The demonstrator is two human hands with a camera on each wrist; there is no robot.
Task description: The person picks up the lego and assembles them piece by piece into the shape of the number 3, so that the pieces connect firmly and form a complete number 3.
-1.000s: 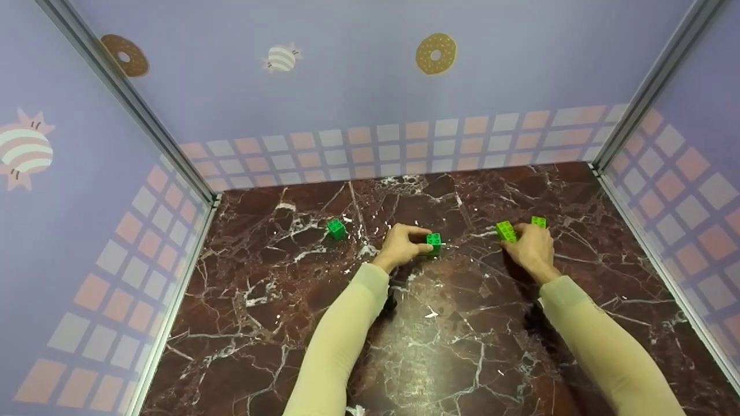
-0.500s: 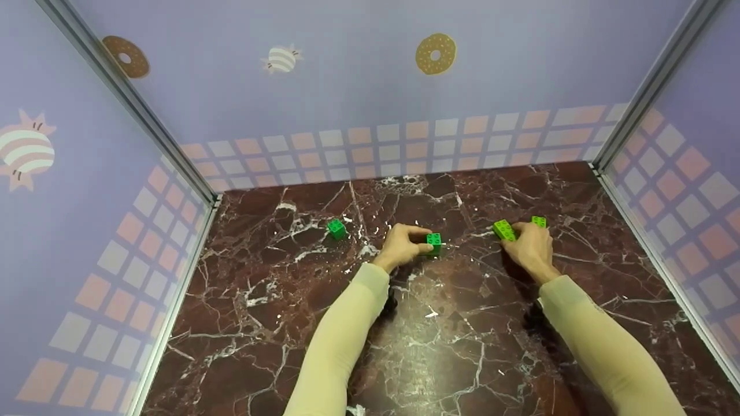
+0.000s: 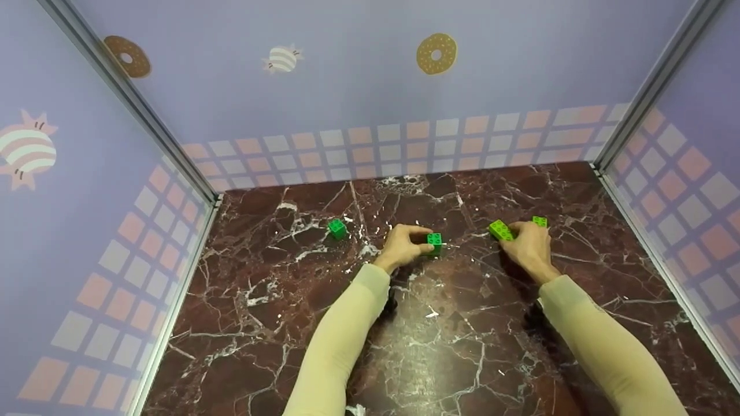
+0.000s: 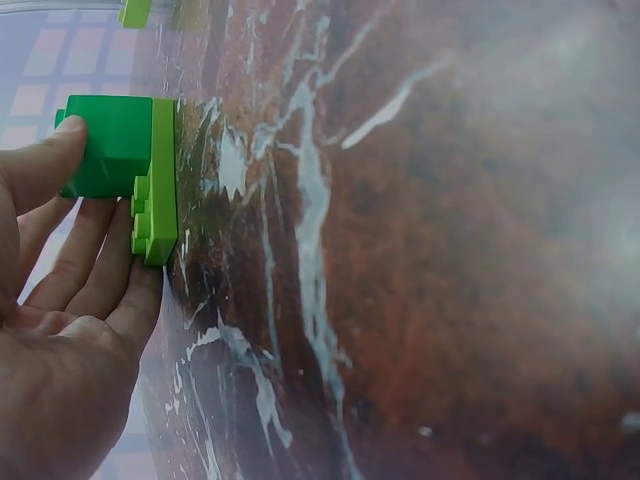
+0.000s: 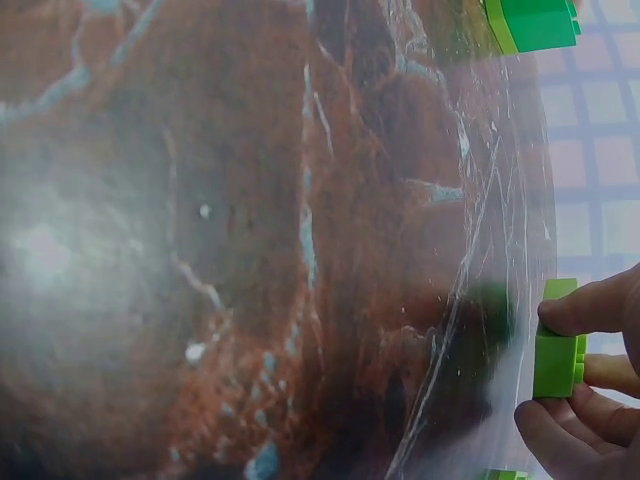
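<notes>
My left hand (image 3: 402, 247) pinches a dark green toy block (image 3: 434, 241) with its thumb and fingers near the middle of the table. In the left wrist view that green block (image 4: 108, 146) sits on a flatter lime green brick (image 4: 160, 185), whose bare studs stick out beside it. My right hand (image 3: 529, 249) holds a lime green studded brick (image 3: 500, 230) between thumb and fingers, to the right of the left hand's block. Another lime brick (image 3: 540, 222) lies just behind the right hand, partly hidden by it. A second dark green block (image 3: 337, 229) stands alone to the left.
The dark red marbled tabletop (image 3: 428, 341) is enclosed by a printed purple back wall (image 3: 358, 92) and side walls (image 3: 110, 260). Metal posts (image 3: 653, 86) mark the corners. Small white flecks are scattered around the left green block.
The lime brick in my right hand has shifted slightly left and turned a little. My left hand and its green block have stayed nearly still.
</notes>
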